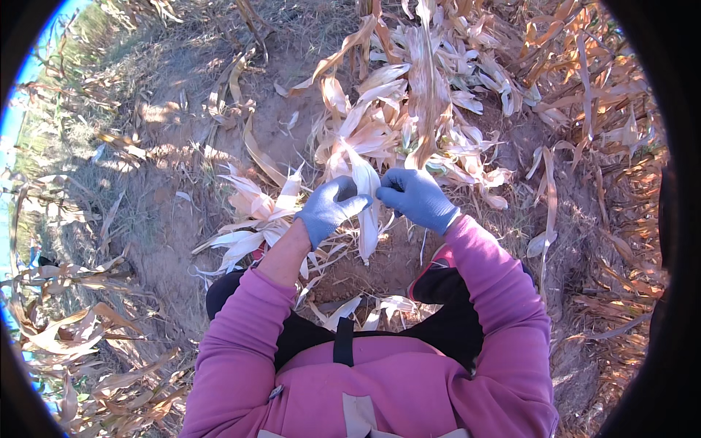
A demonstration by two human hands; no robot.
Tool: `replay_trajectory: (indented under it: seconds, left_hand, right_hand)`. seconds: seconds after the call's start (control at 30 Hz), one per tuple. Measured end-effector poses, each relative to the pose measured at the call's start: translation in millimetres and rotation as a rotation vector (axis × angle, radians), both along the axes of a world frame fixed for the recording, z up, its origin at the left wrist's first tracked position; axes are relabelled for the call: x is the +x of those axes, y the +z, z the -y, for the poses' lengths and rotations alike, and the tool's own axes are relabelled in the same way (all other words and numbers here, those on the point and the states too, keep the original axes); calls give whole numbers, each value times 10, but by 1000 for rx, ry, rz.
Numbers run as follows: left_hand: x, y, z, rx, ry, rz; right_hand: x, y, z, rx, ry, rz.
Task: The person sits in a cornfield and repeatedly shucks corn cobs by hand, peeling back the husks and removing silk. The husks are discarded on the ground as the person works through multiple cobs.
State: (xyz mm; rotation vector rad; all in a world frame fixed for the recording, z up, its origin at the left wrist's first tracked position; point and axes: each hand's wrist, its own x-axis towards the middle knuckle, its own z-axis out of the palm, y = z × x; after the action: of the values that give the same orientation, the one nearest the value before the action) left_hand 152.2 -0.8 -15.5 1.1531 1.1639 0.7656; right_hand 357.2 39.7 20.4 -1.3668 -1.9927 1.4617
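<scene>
An upright pale corn ear in its husk (pixel 365 212) is between my two hands, above the ground near my knees. My left hand (pixel 330 212), in a blue-grey glove, grips it from the left, thumb across the husk. Gloved in the same colour, my right hand (pixel 415 198) has its fingers curled at the husk's right edge, pinching it; the fingertips are partly hidden. Loose pale husks (pixel 255 197) lie just left of the ear, and a larger heap of husks (pixel 471 164) spreads beyond my hands.
Dry corn stalks and leaves (pixel 584 95) crowd the right side and continue at the lower left (pixel 66 328). Bare soil with straw (pixel 153 241) lies to my left. A long dry leaf (pixel 423 95) reaches down over the heap. My red-and-black shoe (pixel 431 281) is below my right hand.
</scene>
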Motion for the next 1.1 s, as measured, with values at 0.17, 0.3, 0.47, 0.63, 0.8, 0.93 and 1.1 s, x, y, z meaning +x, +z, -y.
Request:
replay_trajectory:
  seconds: [0.17,0.3,0.47,0.63,0.8,0.93,1.1]
  left_hand:
    - [88,97,30,-21,-33,118]
    - [88,59,29,-27,-25,136]
    - [107,110,33,-41,-15,-39]
    - [38,-213,12,-3,40,52]
    - [86,-102,49,104,25,-98]
    - [58,-80,59,154,25,-161]
    - [19,-61,7,52,173,17]
  right_hand:
    - [-11,-52,11,200,15,98]
    - [-14,-50,14,277,16,174]
    - [-41,-9,54,141,20,67]
    - [-54,-9,52,55,41,35]
    - [-79,6,60,209,56,151]
    - [-65,-79,40,368,-40,269]
    - [90,-195,-37,405,-123,268]
